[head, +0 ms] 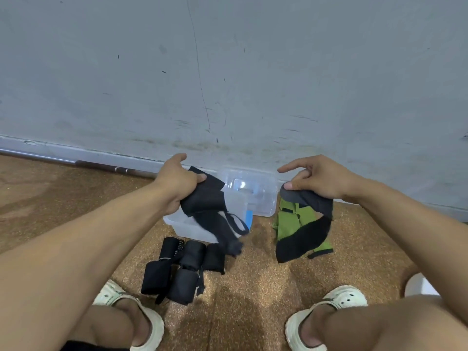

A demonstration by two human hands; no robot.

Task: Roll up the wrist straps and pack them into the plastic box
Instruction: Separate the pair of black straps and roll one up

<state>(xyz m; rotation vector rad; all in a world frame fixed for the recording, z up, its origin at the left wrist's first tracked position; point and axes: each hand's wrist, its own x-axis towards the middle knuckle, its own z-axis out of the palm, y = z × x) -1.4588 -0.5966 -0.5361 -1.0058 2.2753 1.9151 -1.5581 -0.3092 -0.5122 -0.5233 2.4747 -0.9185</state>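
Observation:
My left hand (pixel 177 182) grips a black wrist strap (pixel 212 211) that hangs unrolled over the clear plastic box (pixel 187 228). My right hand (pixel 314 178) pinches the end of a second black strap (pixel 306 234), which droops in a curve in front of the green straps (pixel 291 219) lying on the floor. The box's clear lid (pixel 249 190) lies behind the box, by the wall. Several rolled black straps (pixel 182 269) sit on the floor in front of the box. The inside of the box is mostly hidden by the hanging strap.
I am crouched on brown speckled flooring (pixel 248 295), with my feet in pale clogs (pixel 326 317) at the bottom left and right. A scuffed grey wall (pixel 228 72) rises right behind the box, and a metal bar (pixel 106 167) lies along its base at the left.

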